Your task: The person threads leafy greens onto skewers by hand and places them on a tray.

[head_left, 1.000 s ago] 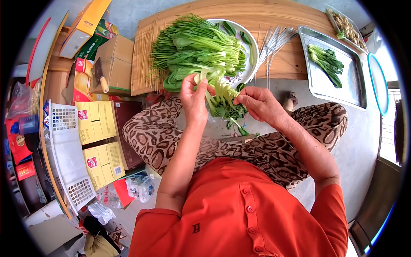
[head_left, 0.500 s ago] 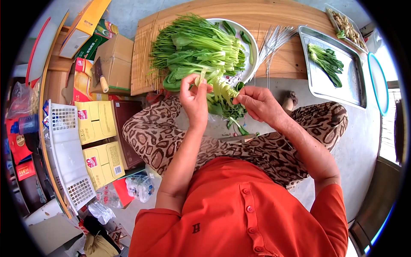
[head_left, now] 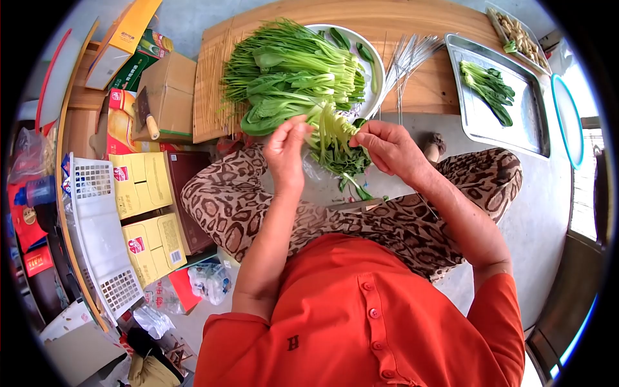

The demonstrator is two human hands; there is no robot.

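My right hand point(head_left: 383, 148) is closed in a pinch on a thin skewer, whose rear end point(head_left: 428, 208) shows beyond my wrist. Pale green stems of leafy greens point(head_left: 336, 132) are bunched along it between my hands, with dark leaves hanging below. At the left end of this bunch my left hand point(head_left: 288, 148) pinches, thumb against fingers, at the greens; the exact spot is hidden. Just beyond lies a large pile of leafy greens point(head_left: 290, 71), partly on a white plate point(head_left: 379, 77).
On the wooden table point(head_left: 425, 19) are metal skewers point(head_left: 409, 61) and thin bamboo sticks point(head_left: 209, 84). A metal tray point(head_left: 474, 132) at right holds some greens. A knife point(head_left: 351, 205) lies near my lap. Cardboard boxes point(head_left: 145, 184) and a white basket point(head_left: 106, 232) stand left.
A pale stem that stuck up from my left fingers no longer shows. My left hand has shifted slightly left and down; the bunched stems sit more upright between my hands.
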